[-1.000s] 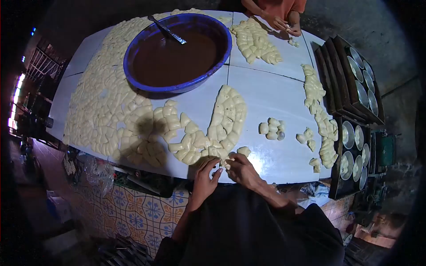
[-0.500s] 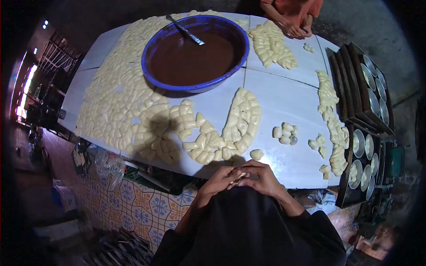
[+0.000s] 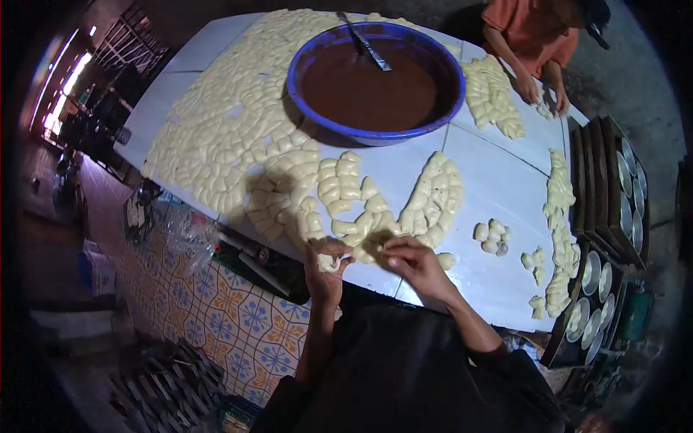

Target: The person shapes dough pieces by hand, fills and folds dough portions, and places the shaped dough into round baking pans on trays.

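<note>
A small flattened dough piece [image 3: 329, 263] lies in my left hand [image 3: 325, 278], its thumb and fingers curled around it at the table's near edge. To its right, my right hand [image 3: 419, 267] has its fingers pinched together by the dough sheet; whether something is between the fingertips is too small to tell. Cut dough pieces [image 3: 433, 202] form a curved strip just beyond my hands. One loose dough ball [image 3: 446, 260] sits beside my right hand. Several dough balls [image 3: 492, 237] are grouped farther right.
A blue basin [image 3: 375, 135] of brown filling holds a utensil [image 3: 368, 47]. Cut dough [image 3: 216, 137] covers the table's left. Across the table, a person in orange [image 3: 530, 36] handles small dough pieces. Trays with round tins [image 3: 626, 195] stand at right.
My hands have separated from each other, and dough now shows in the left one. The view has shifted left, so the table appears farther right. The co-worker's hands are back at the small pieces.
</note>
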Available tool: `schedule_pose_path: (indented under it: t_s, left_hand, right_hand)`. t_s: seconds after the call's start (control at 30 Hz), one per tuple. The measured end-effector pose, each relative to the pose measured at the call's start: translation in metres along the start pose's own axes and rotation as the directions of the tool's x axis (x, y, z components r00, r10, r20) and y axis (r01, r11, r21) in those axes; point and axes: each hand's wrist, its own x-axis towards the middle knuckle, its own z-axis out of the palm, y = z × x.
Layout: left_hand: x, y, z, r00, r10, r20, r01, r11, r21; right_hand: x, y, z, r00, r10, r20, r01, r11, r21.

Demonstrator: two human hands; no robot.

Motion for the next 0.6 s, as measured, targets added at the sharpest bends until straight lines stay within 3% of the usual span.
schedule_pose_path:
  t_s: [0.03,0.07,0.13,0.17,0.2,0.27,0.33,0.43,0.47,0.53,0.6]
  left_hand:
    - [-0.002,0.006,0.001,0.997,0.061,-0.055,-0.052,0.986,0.157]
    - [-0.003,0.008,-0.006,0.995,0.072,-0.062,-0.062,0.986,0.152]
    - [-0.001,0.009,-0.023,0.983,0.182,0.026,-0.181,0.935,0.304]
    - [-0.007,0.015,-0.003,0.971,0.236,-0.022,-0.222,0.937,0.270]
    - [-0.007,0.012,-0.003,0.969,0.244,-0.029,-0.227,0.935,0.272]
    - [-0.007,0.013,-0.017,0.954,0.300,0.003,-0.293,0.929,0.226]
    - [-0.002,0.016,-0.031,0.990,0.134,-0.042,-0.127,0.983,0.129]
    - [0.010,0.017,-0.041,0.991,0.132,-0.011,-0.131,0.989,0.070]
    - [0.014,0.020,-0.043,0.983,0.176,0.056,-0.182,0.974,0.134]
    - [0.023,0.028,-0.038,0.972,0.195,0.132,-0.218,0.958,0.188]
    - [0.028,0.042,-0.027,0.976,0.199,0.087,-0.210,0.967,0.146]
  right_hand:
    - [0.016,0.003,0.008,0.999,-0.015,-0.036,0.014,1.000,-0.012]
    - [0.031,0.006,0.016,0.997,-0.032,-0.075,0.030,0.999,-0.026]
    - [0.059,0.009,0.031,0.996,-0.052,-0.076,0.046,0.996,-0.080]
    - [0.072,0.008,0.039,0.994,-0.061,-0.089,0.049,0.990,-0.129]
    - [0.085,-0.004,0.046,0.993,0.036,-0.110,-0.052,0.988,-0.146]
    - [0.116,-0.002,0.064,0.989,-0.045,-0.142,0.022,0.987,-0.158]
    - [0.149,0.003,0.088,0.951,-0.276,-0.142,0.252,0.953,-0.167]
    - [0.177,0.032,0.121,0.979,-0.204,0.010,0.157,0.718,-0.678]
    - [0.177,0.034,0.129,0.966,-0.256,-0.040,0.157,0.701,-0.695]
    - [0.181,0.052,0.129,0.962,-0.272,-0.024,0.223,0.835,-0.503]
    - [0.165,0.026,0.107,0.996,-0.048,-0.078,0.037,0.991,-0.127]
